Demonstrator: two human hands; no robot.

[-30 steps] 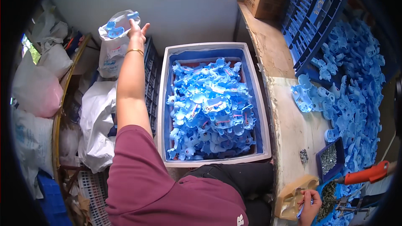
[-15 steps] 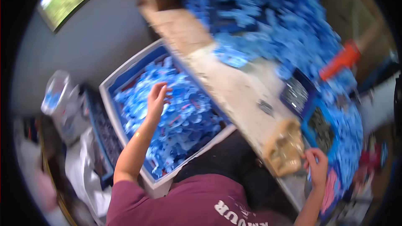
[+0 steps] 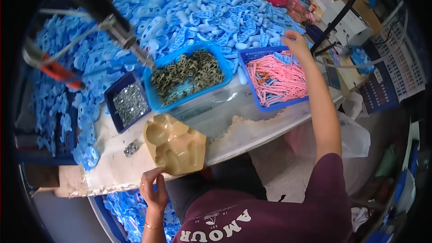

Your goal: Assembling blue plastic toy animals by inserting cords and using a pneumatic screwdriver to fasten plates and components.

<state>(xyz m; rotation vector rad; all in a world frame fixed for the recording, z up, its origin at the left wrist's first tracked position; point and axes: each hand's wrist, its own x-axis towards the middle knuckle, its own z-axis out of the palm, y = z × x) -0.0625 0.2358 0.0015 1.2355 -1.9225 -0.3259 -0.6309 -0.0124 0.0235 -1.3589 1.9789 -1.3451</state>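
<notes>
A tan moulded block (image 3: 177, 146) with rounded hollows sits at the front edge of the worktable, and I see no part in it. Close to its lower left corner is my left hand (image 3: 154, 191), fingers loosely bent and apart, holding nothing I can see. My right hand (image 3: 296, 45) is stretched out to the near right side of a heap of blue plastic parts (image 3: 225, 18). Its fingers are bent but apart, just above a blue tray (image 3: 262, 106) of pink sticks (image 3: 281, 78). A few blue pieces lie among those sticks.
A light-blue tray (image 3: 155, 107) holds dark metal pieces, and a dark-blue tray (image 3: 120, 129) holds screws. Loose screws (image 3: 130, 149) lie by the block. A screwdriver-like tool (image 3: 121, 36) hangs overhead, beside an orange-handled tool (image 3: 60, 73). A bin of blue parts (image 3: 130, 211) stands below.
The view has swung to the right. My left hand has gone from over the bin to the tan block. My right hand has left the block's side for the blue heap.
</notes>
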